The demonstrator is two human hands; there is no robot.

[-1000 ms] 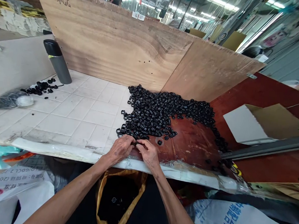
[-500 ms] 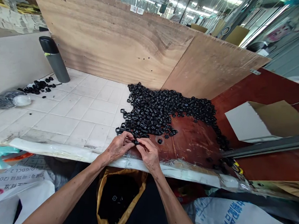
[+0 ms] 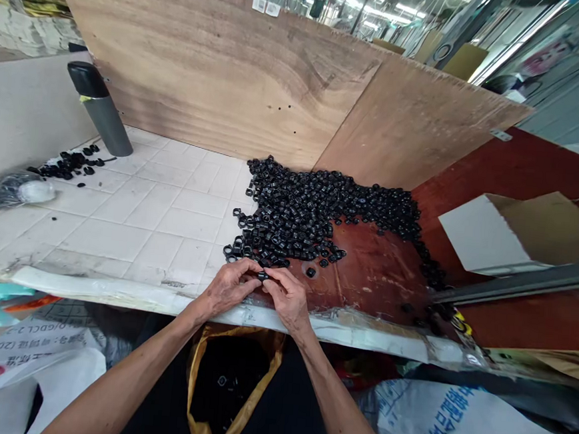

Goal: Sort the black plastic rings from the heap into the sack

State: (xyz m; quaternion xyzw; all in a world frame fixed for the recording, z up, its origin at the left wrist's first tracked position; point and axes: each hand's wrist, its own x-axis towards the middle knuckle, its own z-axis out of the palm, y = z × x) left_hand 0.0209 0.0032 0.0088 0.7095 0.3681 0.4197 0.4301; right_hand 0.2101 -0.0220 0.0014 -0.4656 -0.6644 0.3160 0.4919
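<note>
Between the fingertips of both hands is a small black ring-like part point(image 3: 262, 276), partly covered by the fingers. My left hand point(image 3: 231, 285) pinches it from the left, and my right hand point(image 3: 287, 296) grips it from the right. Just beyond the fingers spreads a large heap of black hexagonal rings point(image 3: 294, 211), lying partly on white tiles and partly on a red-brown board. One loose ring point(image 3: 310, 272) lies right of my right hand. Below the hands, an open yellow-rimmed bag point(image 3: 194, 397) in the lap holds dark pieces.
At the back left stands a grey bottle point(image 3: 109, 122) near smaller black parts point(image 3: 70, 163) and a tied plastic bag point(image 3: 5, 189). A plywood wall point(image 3: 221, 71) closes the back. An open carton point(image 3: 523, 232) and a metal bar point(image 3: 515, 285) are at right.
The fingers have shifted slightly around the small black part, which now shows more between them. The view has tilted a little; the heap looks the same.
</note>
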